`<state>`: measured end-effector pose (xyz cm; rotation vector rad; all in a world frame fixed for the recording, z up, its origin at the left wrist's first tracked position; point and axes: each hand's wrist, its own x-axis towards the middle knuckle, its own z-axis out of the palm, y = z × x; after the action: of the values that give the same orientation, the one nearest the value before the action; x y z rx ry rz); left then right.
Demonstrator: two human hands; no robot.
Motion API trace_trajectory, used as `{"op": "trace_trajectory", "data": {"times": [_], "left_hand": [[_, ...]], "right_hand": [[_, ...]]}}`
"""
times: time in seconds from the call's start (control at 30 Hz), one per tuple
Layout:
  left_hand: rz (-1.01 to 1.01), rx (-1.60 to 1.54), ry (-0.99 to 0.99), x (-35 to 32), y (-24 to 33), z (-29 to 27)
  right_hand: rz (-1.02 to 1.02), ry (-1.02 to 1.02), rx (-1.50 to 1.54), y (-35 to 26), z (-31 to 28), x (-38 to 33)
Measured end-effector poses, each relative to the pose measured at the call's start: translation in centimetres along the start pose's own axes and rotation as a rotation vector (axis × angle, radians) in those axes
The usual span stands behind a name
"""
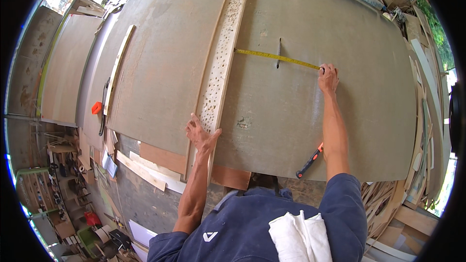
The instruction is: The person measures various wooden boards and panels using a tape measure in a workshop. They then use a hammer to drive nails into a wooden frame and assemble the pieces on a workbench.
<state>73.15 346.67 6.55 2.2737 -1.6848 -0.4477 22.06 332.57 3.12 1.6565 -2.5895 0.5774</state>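
A long, narrow pale board (227,34) peppered with small holes lies across the large grey-brown sheet (160,63). My left hand (200,135) spans its near end, thumb at the right edge and fingers at the left edge. Farther right, my right hand (329,78) is closed on a tape measure, whose case is mostly hidden by the fingers. Its yellow blade (291,60) runs from the board's right edge to that hand. A thin dark strip (279,53) lies under the tape. Beside my right forearm rests an orange and dark utility knife (309,161).
A pale wood strip (119,68) lies at the sheet's left, near an orange object (97,107) and a dark curved tool (102,121). Wood offcuts (424,111) are stacked along the right side. Shelves with tools (39,189) stand lower left. A white cloth (300,235) hangs on my shirt.
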Motion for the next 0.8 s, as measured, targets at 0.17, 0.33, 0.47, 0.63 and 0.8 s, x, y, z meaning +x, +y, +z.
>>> {"op": "trace_trajectory", "data": {"times": [0.17, 0.33, 0.47, 0.63, 0.8], "left_hand": [[-0.008, 0.001, -0.020, -0.1, 0.3, -0.1], [-0.011, 0.020, -0.018, -0.1, 0.1, 0.5], [0.004, 0.014, -0.008, -0.3, 0.2, 0.5], [-0.016, 0.025, -0.019, -0.3, 0.4, 0.5], [-0.007, 0.024, -0.012, -0.4, 0.5, 0.6]], "right_hand": [[-0.032, 0.023, 0.000, 0.5, -0.1, -0.1], [-0.008, -0.006, -0.016, 0.4, -0.6, -0.1], [-0.023, -0.014, -0.016, 0.8, -0.4, 0.0], [-0.021, -0.018, -0.017, 0.9, -0.4, -0.1], [-0.024, -0.015, -0.022, 1.1, -0.4, 0.0]]}}
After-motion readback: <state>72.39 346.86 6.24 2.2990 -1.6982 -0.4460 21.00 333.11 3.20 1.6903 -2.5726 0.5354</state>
